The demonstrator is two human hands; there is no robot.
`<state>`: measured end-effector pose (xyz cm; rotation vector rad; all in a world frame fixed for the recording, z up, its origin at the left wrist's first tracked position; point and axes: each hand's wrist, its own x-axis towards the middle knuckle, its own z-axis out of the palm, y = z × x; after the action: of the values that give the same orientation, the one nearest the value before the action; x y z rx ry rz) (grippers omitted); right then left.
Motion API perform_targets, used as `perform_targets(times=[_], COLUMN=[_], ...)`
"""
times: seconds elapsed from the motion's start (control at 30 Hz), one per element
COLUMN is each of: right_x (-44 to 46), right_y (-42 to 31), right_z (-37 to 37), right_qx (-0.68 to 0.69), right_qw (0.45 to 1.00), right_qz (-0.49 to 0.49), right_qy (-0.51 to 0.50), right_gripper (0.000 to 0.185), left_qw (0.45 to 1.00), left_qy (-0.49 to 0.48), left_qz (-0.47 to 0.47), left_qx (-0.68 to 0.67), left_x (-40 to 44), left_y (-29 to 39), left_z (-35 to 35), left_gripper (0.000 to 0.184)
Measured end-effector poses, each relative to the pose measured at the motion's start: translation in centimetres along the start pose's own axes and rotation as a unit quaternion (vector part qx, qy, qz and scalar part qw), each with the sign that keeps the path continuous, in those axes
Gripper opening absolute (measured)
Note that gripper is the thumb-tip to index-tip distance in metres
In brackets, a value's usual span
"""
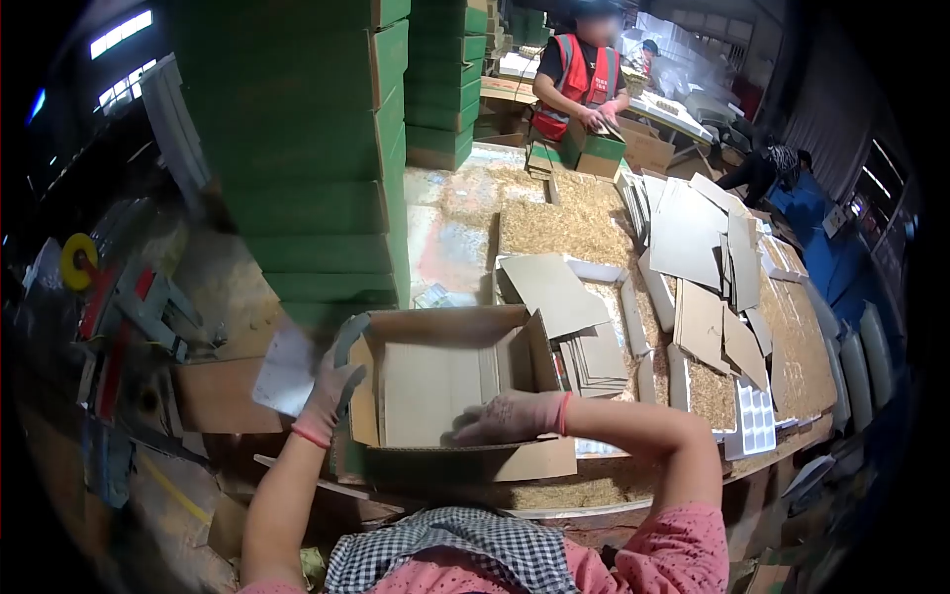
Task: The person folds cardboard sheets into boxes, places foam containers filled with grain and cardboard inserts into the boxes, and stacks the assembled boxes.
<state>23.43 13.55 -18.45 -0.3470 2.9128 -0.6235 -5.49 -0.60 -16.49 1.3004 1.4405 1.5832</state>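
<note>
An open cardboard box (450, 321) stands on the near edge of the table in front of me. Flat cardboard sheets line its bottom, the largest a pale sheet (424, 381); more pieces stand on edge toward the right side. My left hand (334, 384), in a glove with grey fingers, grips the box's left wall, fingers over the rim. Inside the box, my gloved right hand (510, 417) lies low near the front wall with its fingers stretched out, pointing left onto the pale sheet. Its fingertips are partly in shadow.
A tall stack of green boxes (317, 178) rises at the left. Cardboard sheets (688, 233) and wood shavings (564, 233) cover the table to the right, with a white compartment tray (752, 421). Across the table, a person in a red vest (584, 79) handles a green box (599, 150).
</note>
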Motion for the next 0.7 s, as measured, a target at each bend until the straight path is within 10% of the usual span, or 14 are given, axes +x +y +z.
perform_targets(times=[0.03,0.13,0.2,0.3,0.33,0.47,0.53,0.63,0.7], right_x=[0.1,-1.6,-4.8,-10.3,-9.0,1.1,-1.3,-4.5,-4.0], right_y=[0.0,-2.4,-2.4,0.2,2.3,0.9,1.3,2.8,0.2], right_z=[-1.7,-8.7,-12.7,-10.7,-7.3,0.3,1.0,6.5,7.1], right_qx=[0.038,0.038,-0.052,-0.155,0.005,-0.099,-0.068,0.271,0.469], right_qw=[0.998,0.991,0.980,0.889,0.933,0.958,0.884,0.764,0.705], right_qz=[0.002,0.087,0.080,0.172,0.157,0.118,0.293,0.412,0.322], right_qy=[-0.059,-0.092,0.175,0.394,0.323,0.241,0.359,0.416,0.423], right_gripper=[0.041,0.043,0.050,0.055,0.057,0.055,0.058,0.063,0.063], left_qw=[0.975,0.991,0.962,0.966,0.920,0.911,0.928,0.959,0.970], left_qy=[0.008,0.039,0.020,0.005,0.010,-0.074,-0.082,-0.106,-0.115], left_qz=[-0.123,-0.081,0.006,-0.186,-0.296,-0.177,-0.167,-0.174,-0.212], left_qx=[-0.187,-0.096,-0.271,-0.180,-0.257,0.365,0.322,0.199,-0.016], left_x=[-0.2,-0.6,-3.3,-5.7,-5.8,-3.8,-4.0,-4.3,-4.2], left_y=[-0.3,3.4,3.1,-3.2,-6.7,-4.4,-4.2,-6.7,-6.5], left_z=[0.1,1.2,-1.2,-5.3,-5.4,4.6,4.2,2.1,1.4], left_gripper=[0.059,0.062,0.052,0.069,0.071,0.102,0.108,0.115,0.118])
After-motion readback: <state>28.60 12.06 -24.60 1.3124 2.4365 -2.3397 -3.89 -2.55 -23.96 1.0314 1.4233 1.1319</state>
